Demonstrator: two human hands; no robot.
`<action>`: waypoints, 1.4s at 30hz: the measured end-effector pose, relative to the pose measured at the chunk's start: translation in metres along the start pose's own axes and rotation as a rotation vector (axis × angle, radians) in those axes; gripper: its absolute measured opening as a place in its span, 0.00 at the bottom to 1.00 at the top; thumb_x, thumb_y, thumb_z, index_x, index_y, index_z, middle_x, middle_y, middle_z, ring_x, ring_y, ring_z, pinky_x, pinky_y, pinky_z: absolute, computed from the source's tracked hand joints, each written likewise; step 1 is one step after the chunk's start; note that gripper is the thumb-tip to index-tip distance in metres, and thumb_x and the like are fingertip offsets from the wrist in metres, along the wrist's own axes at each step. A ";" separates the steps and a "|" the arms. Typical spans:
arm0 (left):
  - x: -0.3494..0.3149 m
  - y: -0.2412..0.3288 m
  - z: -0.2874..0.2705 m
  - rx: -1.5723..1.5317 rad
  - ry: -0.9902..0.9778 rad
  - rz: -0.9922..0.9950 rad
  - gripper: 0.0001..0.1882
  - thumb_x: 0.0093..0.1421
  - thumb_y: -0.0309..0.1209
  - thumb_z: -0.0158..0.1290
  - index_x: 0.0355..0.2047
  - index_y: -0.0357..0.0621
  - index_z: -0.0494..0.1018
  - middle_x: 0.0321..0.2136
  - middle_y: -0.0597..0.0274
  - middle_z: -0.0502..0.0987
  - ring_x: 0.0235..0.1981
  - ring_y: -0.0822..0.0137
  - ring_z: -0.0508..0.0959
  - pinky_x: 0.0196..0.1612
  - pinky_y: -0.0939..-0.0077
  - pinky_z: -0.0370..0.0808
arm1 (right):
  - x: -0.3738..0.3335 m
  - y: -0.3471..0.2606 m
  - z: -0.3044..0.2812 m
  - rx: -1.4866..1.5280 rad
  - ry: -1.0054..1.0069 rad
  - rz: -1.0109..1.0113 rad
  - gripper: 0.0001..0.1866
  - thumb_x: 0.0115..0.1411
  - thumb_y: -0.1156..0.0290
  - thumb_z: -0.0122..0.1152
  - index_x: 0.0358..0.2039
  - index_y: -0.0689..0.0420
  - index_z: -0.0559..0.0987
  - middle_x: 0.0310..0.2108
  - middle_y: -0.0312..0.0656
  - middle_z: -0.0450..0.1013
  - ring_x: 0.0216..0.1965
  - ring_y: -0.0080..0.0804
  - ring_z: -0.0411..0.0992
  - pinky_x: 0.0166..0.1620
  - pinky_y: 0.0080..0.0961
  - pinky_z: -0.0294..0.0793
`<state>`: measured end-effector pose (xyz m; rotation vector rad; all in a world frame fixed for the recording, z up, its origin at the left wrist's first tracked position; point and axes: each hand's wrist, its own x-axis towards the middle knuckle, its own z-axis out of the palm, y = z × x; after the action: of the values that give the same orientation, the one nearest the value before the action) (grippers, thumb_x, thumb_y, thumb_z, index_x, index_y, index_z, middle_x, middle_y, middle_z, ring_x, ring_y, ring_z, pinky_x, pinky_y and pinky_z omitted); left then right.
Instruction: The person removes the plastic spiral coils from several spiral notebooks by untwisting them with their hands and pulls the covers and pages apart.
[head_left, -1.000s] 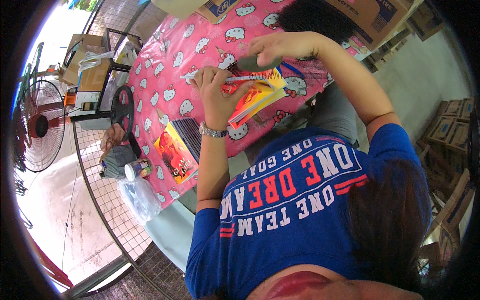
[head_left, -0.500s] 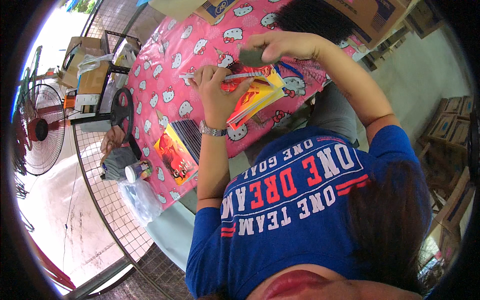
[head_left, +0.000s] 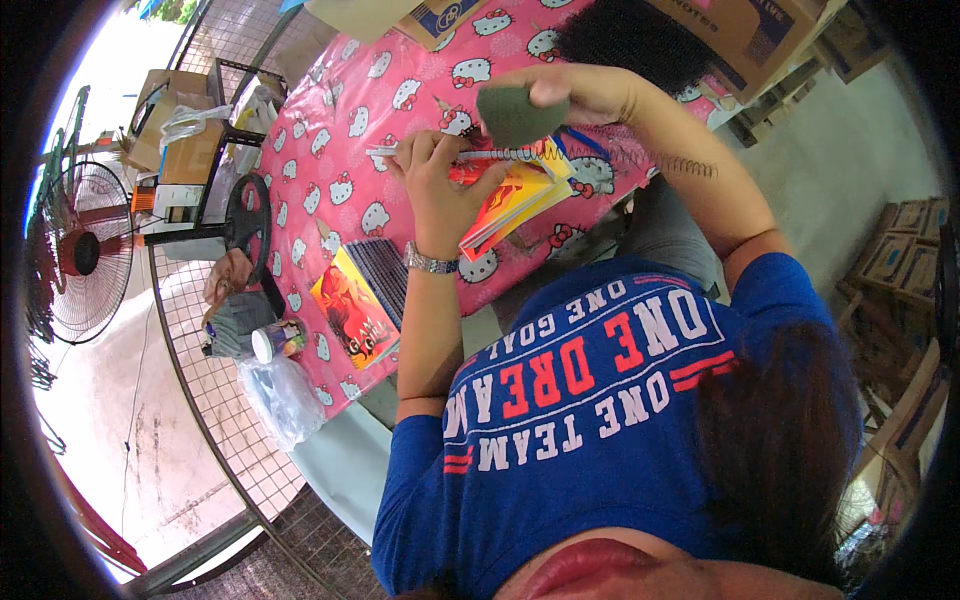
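My left hand [head_left: 437, 190] grips a thin notebook [head_left: 488, 155] on edge, its pages pinched between thumb and fingers. A dark spiral binding coil [head_left: 685, 164] runs along the notebook's edge and sticks out well past it, toward my right forearm. In my right hand [head_left: 590, 92] is a dark green flat pad [head_left: 520, 118], held just above the coil; whether the pad touches it I cannot tell. Beneath lie several red and yellow notebooks [head_left: 517, 203]. Left of my left forearm sits a stack of spiral-bound notebooks [head_left: 358, 308] with a red and yellow cover.
A pink cartoon-patterned cloth [head_left: 372, 217] covers the table. At the back are a heap of black coils [head_left: 630, 45] and a cardboard box [head_left: 752, 40]. A lidded jar [head_left: 277, 342] and a clear plastic bag [head_left: 283, 400] are at the left edge, near a standing fan [head_left: 85, 252].
My right hand has turned the green pad so more of its flat face shows. The coil now reaches farther right, past the notebook. My left hand keeps its hold, nearly still.
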<state>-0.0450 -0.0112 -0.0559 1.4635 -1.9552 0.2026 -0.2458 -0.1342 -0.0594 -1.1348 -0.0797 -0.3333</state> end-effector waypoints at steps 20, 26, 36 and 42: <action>-0.001 0.025 0.018 0.098 0.098 -0.248 0.16 0.46 0.40 0.65 0.32 0.47 0.76 0.33 0.62 0.74 0.44 0.56 0.68 0.53 0.56 0.57 | 0.007 -0.020 0.040 -1.493 0.391 0.069 0.15 0.55 0.64 0.62 0.38 0.60 0.75 0.31 0.47 0.75 0.36 0.48 0.74 0.39 0.38 0.72; -0.005 0.022 0.020 0.112 0.128 -0.243 0.15 0.46 0.40 0.65 0.32 0.49 0.76 0.32 0.65 0.74 0.42 0.59 0.68 0.50 0.60 0.55 | 0.007 0.000 0.054 -1.592 0.516 -0.017 0.10 0.55 0.64 0.60 0.35 0.54 0.76 0.35 0.41 0.74 0.41 0.42 0.72 0.45 0.38 0.66; -0.005 0.024 0.021 0.109 0.084 -0.278 0.14 0.47 0.39 0.64 0.31 0.48 0.75 0.33 0.63 0.73 0.45 0.56 0.68 0.54 0.42 0.54 | 0.009 0.011 0.035 -1.767 0.416 -0.236 0.08 0.57 0.62 0.58 0.33 0.51 0.78 0.32 0.36 0.73 0.45 0.34 0.68 0.48 0.43 0.62; -0.004 0.009 0.015 0.049 0.057 -0.178 0.11 0.52 0.38 0.61 0.32 0.48 0.75 0.32 0.65 0.73 0.41 0.59 0.69 0.49 0.56 0.57 | 0.005 -0.003 0.018 -1.600 0.217 -0.244 0.09 0.57 0.64 0.59 0.36 0.54 0.79 0.36 0.38 0.73 0.45 0.36 0.67 0.52 0.37 0.60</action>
<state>-0.0591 -0.0118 -0.0671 1.6355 -1.7748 0.2115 -0.2404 -0.1202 -0.0481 -2.6642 0.3083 -0.7845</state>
